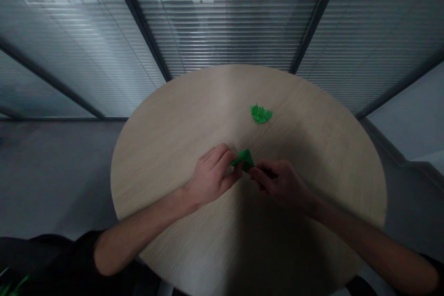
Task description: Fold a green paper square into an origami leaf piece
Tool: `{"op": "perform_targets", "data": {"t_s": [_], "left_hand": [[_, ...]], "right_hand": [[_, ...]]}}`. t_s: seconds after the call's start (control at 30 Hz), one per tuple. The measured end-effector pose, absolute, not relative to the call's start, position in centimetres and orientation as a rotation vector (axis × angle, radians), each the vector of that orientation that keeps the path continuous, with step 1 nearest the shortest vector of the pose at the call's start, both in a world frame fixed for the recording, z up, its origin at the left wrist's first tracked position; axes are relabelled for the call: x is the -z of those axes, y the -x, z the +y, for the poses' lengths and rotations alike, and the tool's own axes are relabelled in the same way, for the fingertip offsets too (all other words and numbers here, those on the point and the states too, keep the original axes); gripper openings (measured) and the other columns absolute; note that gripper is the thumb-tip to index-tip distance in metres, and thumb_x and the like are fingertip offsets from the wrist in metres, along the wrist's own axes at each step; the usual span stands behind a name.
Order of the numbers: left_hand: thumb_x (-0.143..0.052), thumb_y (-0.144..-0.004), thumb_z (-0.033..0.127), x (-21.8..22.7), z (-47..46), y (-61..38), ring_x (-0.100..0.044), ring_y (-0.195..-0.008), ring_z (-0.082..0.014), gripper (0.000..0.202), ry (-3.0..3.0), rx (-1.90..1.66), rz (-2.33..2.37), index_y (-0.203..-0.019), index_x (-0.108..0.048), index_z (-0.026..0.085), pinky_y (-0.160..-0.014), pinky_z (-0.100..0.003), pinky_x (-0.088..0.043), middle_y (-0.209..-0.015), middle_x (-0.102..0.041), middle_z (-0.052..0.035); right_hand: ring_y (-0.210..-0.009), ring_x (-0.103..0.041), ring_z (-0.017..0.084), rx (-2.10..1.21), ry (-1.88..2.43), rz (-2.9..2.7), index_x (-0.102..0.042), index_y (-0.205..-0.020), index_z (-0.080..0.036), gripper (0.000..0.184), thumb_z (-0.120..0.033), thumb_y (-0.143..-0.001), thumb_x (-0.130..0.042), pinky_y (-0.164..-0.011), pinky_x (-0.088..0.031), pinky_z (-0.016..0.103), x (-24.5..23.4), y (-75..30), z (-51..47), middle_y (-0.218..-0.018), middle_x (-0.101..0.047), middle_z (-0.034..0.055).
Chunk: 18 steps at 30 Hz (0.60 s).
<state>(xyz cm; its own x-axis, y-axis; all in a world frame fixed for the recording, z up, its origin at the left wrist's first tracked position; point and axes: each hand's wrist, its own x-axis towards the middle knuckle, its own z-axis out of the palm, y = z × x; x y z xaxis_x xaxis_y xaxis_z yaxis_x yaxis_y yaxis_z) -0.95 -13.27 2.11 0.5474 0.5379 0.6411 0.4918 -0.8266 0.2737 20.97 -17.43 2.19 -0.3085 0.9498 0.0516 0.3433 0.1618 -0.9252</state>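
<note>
Between my two hands is a green folded piece of paper (245,159), held just over the middle of the round table. My left hand (214,173) pinches its left side between thumb and fingers. At its lower right corner, the fingertips of my right hand (277,180) close on the paper. The curled fingers of the right hand are partly in shadow. Farther back on the table lies a small green pile of pointed folded pieces (261,114), apart from both hands.
The round wooden table (156,138) has its far edge close to glass partitions with horizontal blinds (229,41). Dark frame posts (142,23) divide the glass. Green leaf-like tips (17,284) show at the lower left corner. Grey floor (69,171) surrounds the table.
</note>
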Motion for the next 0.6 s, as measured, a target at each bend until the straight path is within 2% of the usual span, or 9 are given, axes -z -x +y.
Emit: {"op": "perform_targets", "data": {"t_s": [0.1,0.23,0.3,0.37,0.43,0.5,0.6], "left_hand": [[-0.056,-0.097,0.021,-2.1,-13.2,0.9,-0.055,-0.069,-0.0175,0.005,-2.654,-1.158,0.897,-0.093,-0.057,0.018,-0.058,-0.029,-0.046,-0.081,-0.059,-0.0038],[-0.057,-0.098,0.019,-2.5,-13.4,0.7,-0.060,-0.074,-0.0167,0.004,-2.426,-1.177,0.885,-0.093,-0.058,0.019,-0.063,-0.029,-0.049,-0.084,-0.061,-0.0039],[-0.058,-0.098,0.019,-2.8,-13.5,0.5,-0.062,-0.076,-0.0161,0.005,-2.279,-1.153,0.882,-0.093,-0.059,0.019,-0.066,-0.029,-0.052,-0.085,-0.064,-0.0039],[-0.058,-0.098,0.019,-3.1,-13.6,0.3,-0.065,-0.078,-0.0159,0.006,-2.145,-1.112,0.886,-0.093,-0.061,0.018,-0.069,-0.029,-0.053,-0.086,-0.068,-0.0040],[-0.059,-0.098,0.021,-3.2,-13.6,0.2,-0.066,-0.077,-0.0162,0.008,-2.050,-1.064,0.879,-0.093,-0.064,0.018,-0.070,-0.030,-0.055,-0.086,-0.070,-0.0044],[-0.060,-0.098,0.022,-3.2,-13.6,0.1,-0.068,-0.077,-0.0164,0.009,-2.001,-1.015,0.855,-0.095,-0.066,0.017,-0.069,-0.030,-0.056,-0.085,-0.072,-0.0046],[-0.061,-0.099,0.024,-3.2,-13.7,0.2,-0.069,-0.076,-0.0165,0.010,-1.998,-0.961,0.820,-0.098,-0.068,0.016,-0.069,-0.030,-0.056,-0.086,-0.073,-0.0051]], "right_hand": [[-0.050,-0.055,0.010,-1.189,1.202,-1.761,-0.063,-0.074,-0.018,0.043,-0.049,-0.103,-0.056,-0.049,-0.040,0.022,-2.0,-21.2,-17.4,-0.059,-0.061,-0.0018],[-0.050,-0.054,0.010,-1.155,1.203,-1.626,-0.066,-0.075,-0.017,0.057,-0.054,-0.109,-0.040,-0.048,-0.041,0.023,-1.8,-21.4,-17.2,-0.059,-0.059,-0.0004],[-0.054,-0.058,0.011,-1.095,1.218,-1.517,-0.069,-0.092,-0.017,0.043,-0.050,-0.107,-0.046,-0.050,-0.047,0.023,-1.9,-21.4,-17.0,-0.070,-0.065,0.0014],[-0.068,-0.067,0.014,-1.060,1.215,-1.484,-0.069,-0.112,-0.020,0.026,-0.043,-0.101,-0.060,-0.058,-0.056,0.025,-2.1,-21.2,-16.9,-0.092,-0.072,0.0058],[-0.087,-0.073,0.018,-1.040,1.160,-1.535,-0.067,-0.123,-0.024,0.029,-0.036,-0.097,-0.067,-0.071,-0.062,0.029,-2.4,-21.0,-16.9,-0.113,-0.073,0.0094],[-0.101,-0.073,0.021,-1.024,1.064,-1.608,-0.067,-0.126,-0.025,0.031,-0.031,-0.096,-0.067,-0.084,-0.063,0.035,-2.6,-20.9,-17.0,-0.123,-0.072,0.0102],[-0.103,-0.073,0.021,-0.998,0.979,-1.675,-0.069,-0.120,-0.025,0.024,-0.028,-0.097,-0.066,-0.092,-0.061,0.038,-2.8,-20.9,-17.0,-0.116,-0.074,0.0085]]}}
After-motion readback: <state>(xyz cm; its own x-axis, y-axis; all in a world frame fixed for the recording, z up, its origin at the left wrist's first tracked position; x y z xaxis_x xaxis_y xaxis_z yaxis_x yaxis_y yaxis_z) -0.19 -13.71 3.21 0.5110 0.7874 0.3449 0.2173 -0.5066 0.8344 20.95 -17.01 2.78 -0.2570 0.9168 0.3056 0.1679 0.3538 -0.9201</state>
